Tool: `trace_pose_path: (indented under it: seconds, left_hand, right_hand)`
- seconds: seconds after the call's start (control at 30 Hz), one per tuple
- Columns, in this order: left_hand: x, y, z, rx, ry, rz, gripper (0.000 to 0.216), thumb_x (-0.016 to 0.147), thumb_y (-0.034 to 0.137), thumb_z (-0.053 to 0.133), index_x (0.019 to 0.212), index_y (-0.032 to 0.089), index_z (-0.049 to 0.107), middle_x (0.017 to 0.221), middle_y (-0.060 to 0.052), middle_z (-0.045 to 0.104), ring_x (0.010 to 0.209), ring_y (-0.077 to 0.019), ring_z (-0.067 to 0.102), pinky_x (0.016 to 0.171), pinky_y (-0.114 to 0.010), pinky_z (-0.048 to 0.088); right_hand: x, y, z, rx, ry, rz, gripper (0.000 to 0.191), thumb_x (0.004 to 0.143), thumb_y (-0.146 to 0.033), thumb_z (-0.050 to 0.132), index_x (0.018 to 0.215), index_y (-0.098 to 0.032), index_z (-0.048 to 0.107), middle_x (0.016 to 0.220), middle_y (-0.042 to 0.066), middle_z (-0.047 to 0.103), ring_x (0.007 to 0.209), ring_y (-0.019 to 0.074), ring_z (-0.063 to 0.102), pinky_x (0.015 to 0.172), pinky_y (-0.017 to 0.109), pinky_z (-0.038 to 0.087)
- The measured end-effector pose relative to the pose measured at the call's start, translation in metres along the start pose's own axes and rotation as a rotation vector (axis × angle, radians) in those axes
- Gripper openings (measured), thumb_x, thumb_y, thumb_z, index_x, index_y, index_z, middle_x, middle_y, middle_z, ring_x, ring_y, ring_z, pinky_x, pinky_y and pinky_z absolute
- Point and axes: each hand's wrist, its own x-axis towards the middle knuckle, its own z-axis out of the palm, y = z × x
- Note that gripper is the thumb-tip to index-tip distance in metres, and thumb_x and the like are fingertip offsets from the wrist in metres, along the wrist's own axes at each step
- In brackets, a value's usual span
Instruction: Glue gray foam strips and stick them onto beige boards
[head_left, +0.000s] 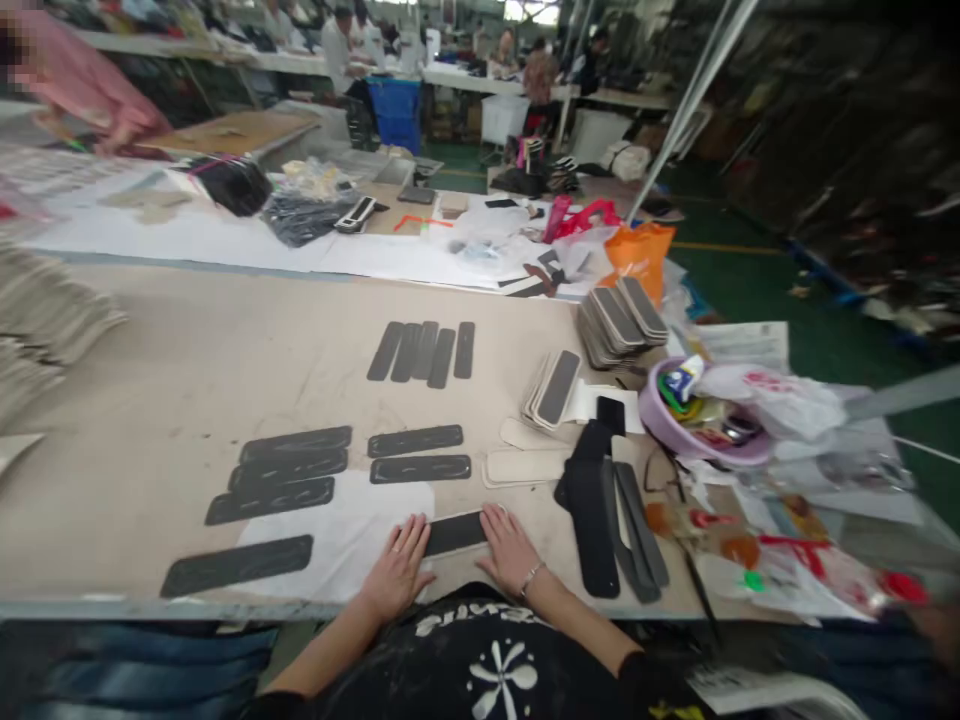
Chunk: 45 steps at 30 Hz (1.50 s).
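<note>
A dark grey strip with a pale edge (455, 534) lies on the table close to my body. My left hand (397, 570) rests on its left end, fingers stretched out. On the right end lies my right hand (511, 552), also with straight fingers; a bracelet circles that wrist. Left of my hands, a dark strip with a glossy smear (237, 567) lies partly over a white sheet (352, 520). Beyond are two more smeared strips (420, 468) and a row of dark pieces (422, 354). Cream blank pieces (525, 467) lie ahead of my right hand.
Black pieces (592, 520) lie to the right, near a purple basin (649, 415) of small items. Stacked dark-faced pads (619, 318) stand at the back right, with a smaller stack (556, 390) nearer. Pale layered material (45, 310) sits far left. A person in pink (97, 80) bends over the table's far side.
</note>
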Motion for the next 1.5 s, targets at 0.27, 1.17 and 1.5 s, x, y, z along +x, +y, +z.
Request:
trace_pose_path:
  seconds: [0.27, 1.17, 1.5]
  left_hand:
    - [0.003, -0.007, 0.006, 0.046, 0.131, 0.067, 0.069, 0.088, 0.058, 0.035, 0.142, 0.015, 0.034, 0.149, -0.014, 0.029, 0.136, -0.0307, 0.028, 0.108, -0.044, 0.027]
    - [0.032, 0.037, -0.122, -2.129, -0.408, -0.806, 0.085, 0.076, 0.08, 0.026, 0.115, 0.011, 0.056, 0.109, -0.018, 0.065, 0.092, -0.026, 0.066, 0.077, -0.037, 0.052]
    - [0.005, 0.032, -0.102, -1.92, -0.338, -0.85, 0.057, 0.059, 0.033, 0.078, 0.108, 0.013, 0.058, 0.088, -0.009, 0.07, 0.062, -0.0163, 0.066, 0.049, -0.02, 0.045]
  right_hand:
    - [-0.02, 0.03, -0.015, 0.023, 0.209, 0.326, 0.067, 0.086, -0.041, 0.051, 0.144, -0.015, 0.029, 0.142, 0.016, 0.037, 0.129, 0.0286, 0.034, 0.104, 0.043, 0.032]
    - [-0.052, 0.013, -0.078, 0.165, 0.382, -0.059, 0.035, 0.093, -0.02, 0.036, 0.115, -0.025, 0.063, 0.088, 0.006, 0.056, 0.086, 0.0186, 0.053, 0.078, 0.028, 0.047]
    - [-0.024, -0.015, -0.053, 0.083, 0.183, -0.225, 0.078, 0.06, -0.002, 0.043, 0.137, -0.012, 0.038, 0.125, 0.015, 0.047, 0.116, 0.0258, 0.041, 0.1, 0.042, 0.036]
